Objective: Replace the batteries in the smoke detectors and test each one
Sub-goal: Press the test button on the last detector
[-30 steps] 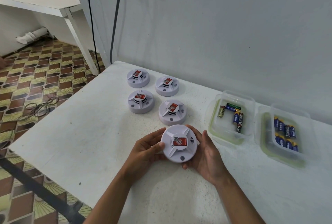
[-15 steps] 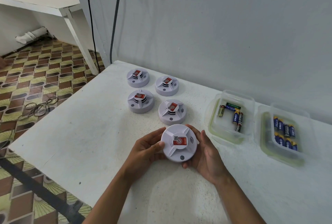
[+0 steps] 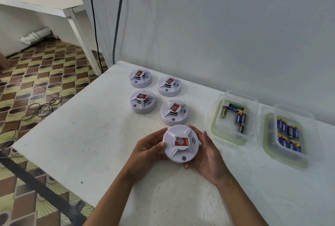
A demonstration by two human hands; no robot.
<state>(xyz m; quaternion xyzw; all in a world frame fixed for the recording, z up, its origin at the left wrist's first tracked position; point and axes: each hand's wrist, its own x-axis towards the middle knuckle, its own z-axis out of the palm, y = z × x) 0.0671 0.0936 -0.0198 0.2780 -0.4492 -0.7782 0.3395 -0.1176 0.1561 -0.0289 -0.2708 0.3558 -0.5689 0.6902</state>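
Risk I note: both hands, left hand and right hand, clasp the detector by its rim alone, so twisting could drop it onto the table.

A white, speckled worktop stands against a pale grey wall. Two dark cables hang down the wall past the worktop's far left corner. Beyond its left edge lies a floor of brown and yellow patterned tiles, with a loose tangle of thin cord on it. A white table leg slants down to the floor under a white top, and a pale pipe runs along the base of the far wall.
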